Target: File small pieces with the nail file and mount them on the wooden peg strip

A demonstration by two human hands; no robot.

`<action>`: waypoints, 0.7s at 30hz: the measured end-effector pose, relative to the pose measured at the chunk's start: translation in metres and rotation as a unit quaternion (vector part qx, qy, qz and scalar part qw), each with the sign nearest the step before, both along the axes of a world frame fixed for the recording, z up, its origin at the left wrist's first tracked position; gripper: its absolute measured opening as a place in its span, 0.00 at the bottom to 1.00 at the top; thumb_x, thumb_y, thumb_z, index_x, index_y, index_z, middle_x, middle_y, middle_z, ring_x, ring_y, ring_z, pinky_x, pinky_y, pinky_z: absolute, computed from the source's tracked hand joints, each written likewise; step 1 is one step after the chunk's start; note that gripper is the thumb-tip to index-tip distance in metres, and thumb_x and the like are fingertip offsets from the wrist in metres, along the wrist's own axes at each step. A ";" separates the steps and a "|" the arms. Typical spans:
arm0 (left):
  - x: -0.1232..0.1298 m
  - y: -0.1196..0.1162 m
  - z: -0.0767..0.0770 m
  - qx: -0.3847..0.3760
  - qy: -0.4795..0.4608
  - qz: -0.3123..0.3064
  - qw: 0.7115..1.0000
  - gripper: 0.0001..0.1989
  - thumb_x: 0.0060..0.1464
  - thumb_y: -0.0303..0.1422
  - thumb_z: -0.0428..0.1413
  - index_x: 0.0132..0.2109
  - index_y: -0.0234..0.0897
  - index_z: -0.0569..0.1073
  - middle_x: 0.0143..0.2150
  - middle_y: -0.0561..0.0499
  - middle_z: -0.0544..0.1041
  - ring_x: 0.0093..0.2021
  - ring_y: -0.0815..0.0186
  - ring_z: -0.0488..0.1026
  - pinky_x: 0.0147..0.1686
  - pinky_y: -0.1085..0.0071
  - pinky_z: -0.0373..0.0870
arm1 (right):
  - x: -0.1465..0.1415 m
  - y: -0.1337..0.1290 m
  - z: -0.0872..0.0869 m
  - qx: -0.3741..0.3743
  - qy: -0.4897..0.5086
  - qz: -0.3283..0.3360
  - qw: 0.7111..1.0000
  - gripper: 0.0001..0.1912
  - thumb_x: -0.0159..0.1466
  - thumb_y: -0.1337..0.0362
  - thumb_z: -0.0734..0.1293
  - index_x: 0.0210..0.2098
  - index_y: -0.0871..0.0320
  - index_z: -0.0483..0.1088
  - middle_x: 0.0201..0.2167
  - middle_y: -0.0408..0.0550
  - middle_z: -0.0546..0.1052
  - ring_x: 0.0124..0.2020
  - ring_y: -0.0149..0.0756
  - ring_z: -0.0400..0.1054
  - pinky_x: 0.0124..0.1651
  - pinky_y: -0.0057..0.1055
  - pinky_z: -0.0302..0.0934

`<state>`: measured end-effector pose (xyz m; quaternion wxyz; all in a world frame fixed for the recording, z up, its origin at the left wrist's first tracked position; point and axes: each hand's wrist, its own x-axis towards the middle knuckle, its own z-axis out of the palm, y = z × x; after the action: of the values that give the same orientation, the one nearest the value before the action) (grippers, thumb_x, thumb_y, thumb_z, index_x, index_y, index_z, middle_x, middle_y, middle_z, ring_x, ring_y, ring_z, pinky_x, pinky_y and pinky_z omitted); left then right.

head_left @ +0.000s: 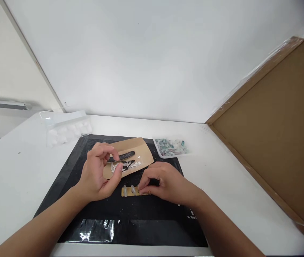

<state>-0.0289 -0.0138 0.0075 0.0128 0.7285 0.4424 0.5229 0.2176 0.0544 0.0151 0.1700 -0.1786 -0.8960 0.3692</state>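
Note:
My left hand (100, 170) hovers over the near left part of a brown paper tray (145, 151), its thumb and forefinger curved and apart with nothing visible between them. In the tray lie a dark nail file (126, 155) and many small white and black scraps (133, 164). My right hand (162, 180) is closed in a pinch at the right end of a short yellowish strip (129, 192). Clear, nail-tip-shaped pieces (125, 191) stand across that strip. The right fingertips cover its end, so whatever they grip is hidden.
A black mat (130, 232) with a shiny taped front lies on the white table (221, 185). Behind it at right stands a clear box (169, 147) of teal and clear pieces. At back left is a clear case (69, 130) with white contents. A cardboard panel (275, 125) borders the right.

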 end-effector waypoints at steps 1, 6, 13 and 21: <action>0.000 0.000 0.000 0.003 -0.002 -0.001 1.000 0.27 0.53 0.22 0.60 0.57 0.40 0.61 0.39 0.50 0.71 0.35 0.64 0.64 0.29 0.69 0.65 | 0.000 0.000 0.001 0.010 -0.001 -0.002 1.000 0.04 0.63 0.66 0.78 0.34 0.53 0.80 0.33 0.37 0.85 0.38 0.32 0.77 0.52 0.33 0.65; 0.001 -0.001 -0.002 -0.006 -0.007 0.000 1.000 0.27 0.52 0.22 0.61 0.56 0.41 0.61 0.39 0.50 0.70 0.36 0.64 0.64 0.28 0.69 0.64 | -0.002 -0.002 0.004 0.027 -0.012 0.000 1.000 0.05 0.62 0.68 0.78 0.33 0.53 0.79 0.31 0.38 0.84 0.39 0.34 0.73 0.54 0.36 0.63; -0.001 0.001 -0.005 -0.009 -0.006 -0.001 1.000 0.27 0.53 0.22 0.61 0.56 0.40 0.60 0.39 0.50 0.69 0.34 0.65 0.63 0.29 0.70 0.63 | -0.002 -0.006 0.007 0.038 -0.026 -0.003 0.999 0.07 0.62 0.71 0.77 0.32 0.54 0.77 0.31 0.39 0.83 0.37 0.34 0.70 0.48 0.33 0.63; -0.003 0.005 -0.010 -0.017 -0.009 0.013 1.000 0.25 0.56 0.23 0.60 0.56 0.40 0.59 0.40 0.51 0.68 0.34 0.67 0.64 0.30 0.71 0.61 | -0.002 -0.005 0.008 0.024 -0.033 0.007 0.999 0.08 0.62 0.72 0.76 0.32 0.55 0.76 0.31 0.40 0.83 0.39 0.36 0.69 0.46 0.32 0.63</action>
<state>-0.0320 -0.0087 -0.0023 0.0226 0.7173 0.4610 0.5220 0.2153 0.0494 0.0234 0.1423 -0.1802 -0.9110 0.3425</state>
